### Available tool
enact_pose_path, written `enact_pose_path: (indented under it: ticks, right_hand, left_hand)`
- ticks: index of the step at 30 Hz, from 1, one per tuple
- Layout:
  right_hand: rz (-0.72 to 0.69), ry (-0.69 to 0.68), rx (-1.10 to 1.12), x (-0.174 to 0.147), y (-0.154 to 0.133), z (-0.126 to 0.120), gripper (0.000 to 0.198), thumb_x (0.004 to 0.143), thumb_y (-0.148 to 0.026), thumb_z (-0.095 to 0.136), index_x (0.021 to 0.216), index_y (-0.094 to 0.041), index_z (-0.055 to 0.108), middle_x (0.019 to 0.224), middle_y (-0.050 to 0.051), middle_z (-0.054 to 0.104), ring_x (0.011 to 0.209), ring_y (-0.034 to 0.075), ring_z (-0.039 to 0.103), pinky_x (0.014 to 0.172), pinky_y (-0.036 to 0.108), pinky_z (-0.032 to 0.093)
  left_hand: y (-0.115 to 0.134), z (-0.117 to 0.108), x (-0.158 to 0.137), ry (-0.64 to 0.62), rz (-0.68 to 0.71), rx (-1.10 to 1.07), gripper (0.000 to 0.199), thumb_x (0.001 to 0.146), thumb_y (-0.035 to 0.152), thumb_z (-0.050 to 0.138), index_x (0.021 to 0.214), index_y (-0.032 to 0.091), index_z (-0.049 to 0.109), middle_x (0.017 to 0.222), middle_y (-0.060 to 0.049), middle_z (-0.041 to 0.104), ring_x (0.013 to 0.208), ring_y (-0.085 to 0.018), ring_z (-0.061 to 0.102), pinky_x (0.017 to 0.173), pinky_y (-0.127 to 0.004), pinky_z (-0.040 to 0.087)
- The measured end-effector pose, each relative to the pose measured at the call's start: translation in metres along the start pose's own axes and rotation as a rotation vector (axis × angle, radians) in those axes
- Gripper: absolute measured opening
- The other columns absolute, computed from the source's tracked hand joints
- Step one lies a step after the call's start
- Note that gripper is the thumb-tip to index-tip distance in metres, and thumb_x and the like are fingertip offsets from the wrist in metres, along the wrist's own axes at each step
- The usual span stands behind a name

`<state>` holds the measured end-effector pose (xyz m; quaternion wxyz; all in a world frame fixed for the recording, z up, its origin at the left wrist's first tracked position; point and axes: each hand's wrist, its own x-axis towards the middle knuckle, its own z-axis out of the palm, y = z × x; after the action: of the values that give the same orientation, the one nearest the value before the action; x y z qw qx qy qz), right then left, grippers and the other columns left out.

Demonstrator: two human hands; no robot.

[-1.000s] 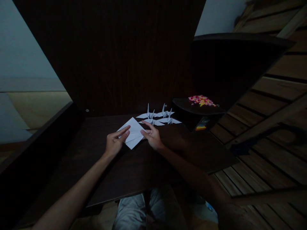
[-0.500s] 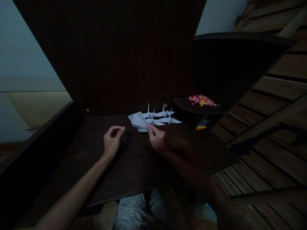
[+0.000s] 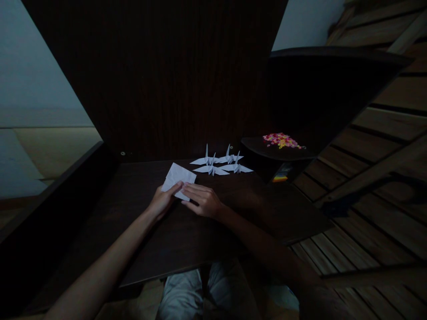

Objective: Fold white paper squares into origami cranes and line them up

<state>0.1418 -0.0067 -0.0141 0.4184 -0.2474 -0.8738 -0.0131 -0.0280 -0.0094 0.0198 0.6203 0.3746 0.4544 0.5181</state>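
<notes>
A white folded sheet of paper [image 3: 179, 173], roughly diamond-shaped, is held tilted above the dark desk. My left hand [image 3: 163, 200] grips its lower left side, with the thumb lying over the paper. From the right, my right hand [image 3: 204, 200] takes hold of the lower right edge, its fingers together on the paper near the left thumb. Just beyond, several white origami cranes [image 3: 212, 169] stand grouped on the desk with wings spread and pointed necks up. The undersides of both hands are hidden.
A dark wooden desk [image 3: 160, 249] has a tall back panel and a raised left side [image 3: 53, 191]. On a small rounded shelf [image 3: 256, 144] at the right lies a pile of small pink, red and yellow pieces [image 3: 282, 140]. Wooden slats [image 3: 376, 200] stand farther right.
The paper has moved left and toward me, turning from an opened-out fold to a flatter diamond. My left hand, empty before, now grips it too. The cranes stay in place.
</notes>
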Motion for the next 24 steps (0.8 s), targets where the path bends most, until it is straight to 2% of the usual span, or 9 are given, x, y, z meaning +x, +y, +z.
enact_pose_path:
  ticks: [3,8,10,12,14,16,20,24]
  right_hand:
    - [0.121,0.114,0.071,0.004,-0.003,-0.009,0.038,0.078,-0.031,0.067,0.115,-0.019,0.064,0.118,0.01,0.065,0.117,0.026,0.056,0.099,0.045,0.045]
    - [0.471,0.311,0.281,0.008,0.003,-0.019,0.042,0.08,-0.027,0.064,0.121,-0.023,0.059,0.131,0.01,0.056,0.118,0.024,0.051,0.1,0.044,0.041]
    - [0.658,0.314,0.485,0.009,0.008,-0.017,0.049,0.076,-0.029,0.066,0.124,-0.023,0.054,0.128,0.01,0.057,0.111,0.022,0.056,0.092,0.04,0.047]
    - [0.841,0.217,0.738,0.009,0.013,-0.014,0.054,0.069,-0.032,0.072,0.12,-0.022,0.055,0.111,0.009,0.065,0.093,0.02,0.063,0.081,0.036,0.051]
    - [0.954,0.121,0.907,0.008,0.016,-0.01,0.051,0.065,-0.031,0.074,0.111,-0.019,0.058,0.093,0.006,0.068,0.082,0.018,0.065,0.074,0.033,0.052]
    - [1.002,0.08,0.994,0.007,0.018,-0.007,0.045,0.06,-0.028,0.076,0.101,-0.017,0.061,0.084,0.004,0.067,0.075,0.017,0.065,0.07,0.032,0.052]
    - [1.039,0.147,1.005,0.007,0.02,-0.007,0.043,0.054,-0.022,0.078,0.093,-0.017,0.062,0.075,0.001,0.067,0.068,0.015,0.064,0.068,0.03,0.051]
    - [1.091,0.182,1.025,0.008,0.02,-0.011,0.042,0.052,-0.02,0.079,0.089,-0.017,0.06,0.071,-0.001,0.066,0.066,0.014,0.064,0.063,0.026,0.051]
  left_hand:
    - [0.007,-0.003,0.0,0.054,-0.013,0.041,0.037,0.061,0.026,0.08,0.093,0.01,0.07,0.096,-0.012,0.073,0.091,-0.026,0.068,0.079,-0.033,0.054]
    - [0.015,-0.006,0.0,0.032,-0.081,0.103,0.038,0.06,0.021,0.081,0.094,0.011,0.07,0.098,-0.013,0.073,0.091,-0.026,0.068,0.082,-0.035,0.054]
    - [0.015,-0.008,0.0,-0.028,-0.102,0.134,0.042,0.058,0.021,0.083,0.096,0.012,0.07,0.1,-0.013,0.072,0.093,-0.027,0.068,0.084,-0.036,0.053]
    - [0.014,-0.011,0.0,-0.129,-0.119,0.177,0.047,0.056,0.024,0.084,0.1,0.013,0.069,0.103,-0.013,0.072,0.095,-0.027,0.067,0.086,-0.037,0.052]
    - [0.011,-0.014,0.001,-0.216,-0.129,0.228,0.052,0.054,0.027,0.085,0.102,0.014,0.069,0.104,-0.013,0.071,0.096,-0.028,0.067,0.087,-0.038,0.052]
    - [0.009,-0.015,0.002,-0.234,-0.128,0.253,0.053,0.053,0.029,0.086,0.101,0.013,0.069,0.104,-0.013,0.071,0.095,-0.029,0.067,0.086,-0.038,0.052]
    - [0.002,-0.014,0.008,-0.15,-0.111,0.22,0.047,0.054,0.033,0.085,0.093,0.011,0.07,0.097,-0.013,0.073,0.088,-0.026,0.068,0.081,-0.035,0.054]
    - [-0.004,-0.015,0.014,-0.124,-0.046,0.17,0.053,0.054,0.032,0.085,0.1,0.013,0.068,0.087,-0.009,0.074,0.08,-0.022,0.069,0.075,-0.032,0.055]
